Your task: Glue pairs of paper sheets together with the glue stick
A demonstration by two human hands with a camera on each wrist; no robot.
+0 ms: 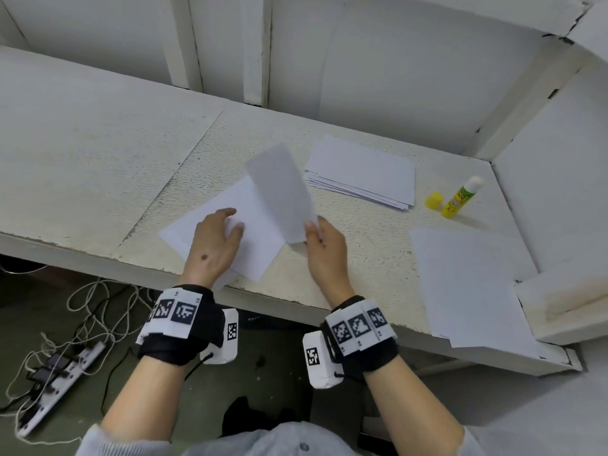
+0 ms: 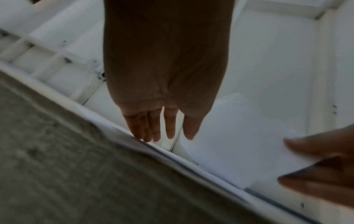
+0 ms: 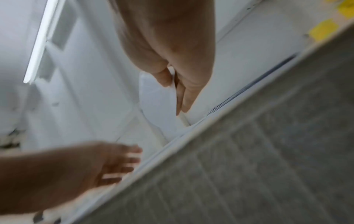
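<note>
Paper sheet (image 1: 279,189), raised on edge, is pinched at its near corner by the right hand (image 1: 324,248). Left hand (image 1: 215,245), fingers flat, presses the base sheet (image 1: 210,218) on the table (image 1: 82,153). Align corners first, then lower gradually. Uncapped glue stick (image 1: 460,199) stands at 2 o'clock.
</note>
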